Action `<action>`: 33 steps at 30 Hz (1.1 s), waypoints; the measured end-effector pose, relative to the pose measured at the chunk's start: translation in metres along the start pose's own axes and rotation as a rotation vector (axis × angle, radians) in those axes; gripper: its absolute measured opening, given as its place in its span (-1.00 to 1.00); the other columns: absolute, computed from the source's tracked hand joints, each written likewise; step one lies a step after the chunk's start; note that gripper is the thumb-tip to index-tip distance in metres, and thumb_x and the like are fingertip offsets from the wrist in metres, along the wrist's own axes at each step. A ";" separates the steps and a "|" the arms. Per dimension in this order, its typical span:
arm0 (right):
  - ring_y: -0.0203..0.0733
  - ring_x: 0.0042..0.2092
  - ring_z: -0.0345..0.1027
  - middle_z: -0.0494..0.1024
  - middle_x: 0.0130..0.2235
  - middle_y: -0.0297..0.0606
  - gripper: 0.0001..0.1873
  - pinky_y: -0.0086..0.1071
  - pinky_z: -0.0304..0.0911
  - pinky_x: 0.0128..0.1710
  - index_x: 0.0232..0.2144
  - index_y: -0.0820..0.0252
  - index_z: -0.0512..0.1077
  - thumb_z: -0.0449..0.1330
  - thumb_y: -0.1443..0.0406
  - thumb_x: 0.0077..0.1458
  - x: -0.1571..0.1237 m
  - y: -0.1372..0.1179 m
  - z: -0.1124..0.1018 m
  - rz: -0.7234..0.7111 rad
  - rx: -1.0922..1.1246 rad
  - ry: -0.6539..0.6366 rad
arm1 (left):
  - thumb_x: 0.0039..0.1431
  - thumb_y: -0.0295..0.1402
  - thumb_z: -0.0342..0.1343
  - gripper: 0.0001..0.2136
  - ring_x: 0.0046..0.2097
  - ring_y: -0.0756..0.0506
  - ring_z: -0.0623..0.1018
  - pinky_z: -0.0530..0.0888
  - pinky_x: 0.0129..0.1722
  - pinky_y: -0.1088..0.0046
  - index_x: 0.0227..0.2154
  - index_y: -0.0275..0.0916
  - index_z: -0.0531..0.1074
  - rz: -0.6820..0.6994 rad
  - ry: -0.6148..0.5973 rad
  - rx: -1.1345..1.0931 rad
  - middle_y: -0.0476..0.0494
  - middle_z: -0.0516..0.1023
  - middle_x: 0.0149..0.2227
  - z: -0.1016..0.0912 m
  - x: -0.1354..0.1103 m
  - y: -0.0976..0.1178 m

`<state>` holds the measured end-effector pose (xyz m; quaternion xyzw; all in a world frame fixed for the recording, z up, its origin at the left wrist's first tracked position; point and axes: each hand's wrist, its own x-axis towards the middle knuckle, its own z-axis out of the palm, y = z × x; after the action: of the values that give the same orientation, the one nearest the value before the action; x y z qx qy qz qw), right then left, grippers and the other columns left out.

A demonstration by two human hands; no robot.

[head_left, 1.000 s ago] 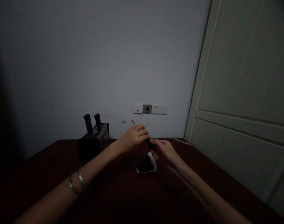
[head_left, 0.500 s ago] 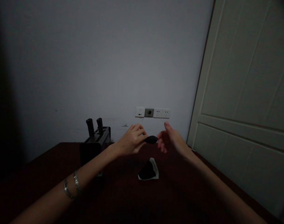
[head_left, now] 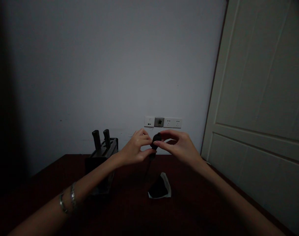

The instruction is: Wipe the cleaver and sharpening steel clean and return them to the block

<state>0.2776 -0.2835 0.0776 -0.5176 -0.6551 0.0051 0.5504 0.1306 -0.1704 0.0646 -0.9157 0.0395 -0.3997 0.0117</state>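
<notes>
Above the table, both hands hold a black-handled tool. A thin dark shaft or blade seems to run down and leftward from it, too dim to tell its exact kind. My left hand pinches it from the left, thumb below. From the right, my right hand grips the top between thumb and fingers. Below on the table lies a folded black-and-white cloth or packet, touched by neither hand. A dark knife block stands left of my left hand, with two black knife handles sticking up.
The dark red table reaches back to a pale wall. Wall sockets sit just above the hands. A panelled white door borders the right side. The light is dim.
My right hand has closed in from the right and taken hold of the black-handled tool. The tool has turned from lying level to upright, its thin end downward.
</notes>
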 end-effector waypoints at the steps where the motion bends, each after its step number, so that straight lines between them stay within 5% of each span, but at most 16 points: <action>1: -0.17 -0.34 0.40 0.53 -0.38 -0.19 -0.68 -0.29 0.34 -0.34 -0.37 0.22 0.47 0.26 0.12 -0.15 0.002 0.000 0.001 -0.002 0.005 -0.003 | 0.08 -0.36 0.11 -0.91 -0.21 -0.10 0.32 0.29 -0.21 0.29 -0.39 -0.24 0.46 -0.007 -0.001 -0.009 -0.09 0.43 -0.41 -0.001 0.000 0.000; 14: -0.21 -0.40 0.40 0.54 -0.43 -0.21 -0.73 -0.32 0.32 -0.37 -0.42 0.25 0.48 0.26 0.15 -0.15 0.028 -0.006 0.025 -0.011 0.095 0.057 | 0.03 -0.31 0.16 -0.85 -0.23 -0.08 0.35 0.35 -0.21 0.30 -0.36 -0.29 0.47 -0.035 0.072 -0.074 -0.14 0.48 -0.35 -0.020 -0.008 -0.012; 22: -0.25 -0.45 0.41 0.54 -0.47 -0.21 -0.75 -0.41 0.35 -0.48 -0.48 0.29 0.50 0.28 0.18 -0.18 0.068 -0.032 0.030 -0.043 0.252 0.091 | 0.11 -0.28 0.08 -0.81 -0.22 -0.07 0.42 0.36 -0.19 0.29 -0.26 -0.25 0.46 -0.054 0.339 -0.049 -0.14 0.51 -0.30 -0.058 -0.014 -0.027; 25: -0.28 -0.49 0.40 0.51 -0.51 -0.24 -0.75 -0.44 0.35 -0.55 -0.51 0.32 0.49 0.30 0.20 -0.20 0.094 -0.044 0.031 -0.097 0.323 0.126 | 0.21 -0.32 -0.10 -0.74 -0.25 -0.04 0.45 0.35 -0.20 0.34 -0.40 -0.26 0.48 -0.133 0.615 -0.006 -0.11 0.52 -0.36 -0.083 -0.022 -0.054; 29: -0.27 -0.47 0.40 0.48 -0.51 -0.24 -0.76 -0.43 0.36 -0.53 -0.50 0.40 0.47 0.28 0.25 -0.16 0.133 -0.061 0.038 -0.163 0.343 0.159 | 0.22 -0.36 -0.25 -0.65 -0.30 0.01 0.45 0.34 -0.26 0.42 -0.45 -0.30 0.45 -0.391 0.993 0.089 -0.09 0.50 -0.39 -0.119 -0.051 -0.120; 33: -0.25 -0.40 0.41 0.48 -0.46 -0.15 -0.73 -0.36 0.35 -0.44 -0.42 0.53 0.44 0.24 0.30 -0.10 0.168 -0.078 0.047 -0.170 0.309 0.161 | 0.16 -0.44 -0.36 -0.62 -0.35 0.03 0.43 0.32 -0.35 0.45 -0.46 -0.33 0.39 -0.728 1.018 0.167 -0.11 0.48 -0.42 -0.137 -0.104 -0.184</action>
<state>0.2149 -0.1781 0.2243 -0.3683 -0.6417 0.0176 0.6725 -0.0289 0.0225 0.0917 -0.5615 -0.3054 -0.7655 -0.0739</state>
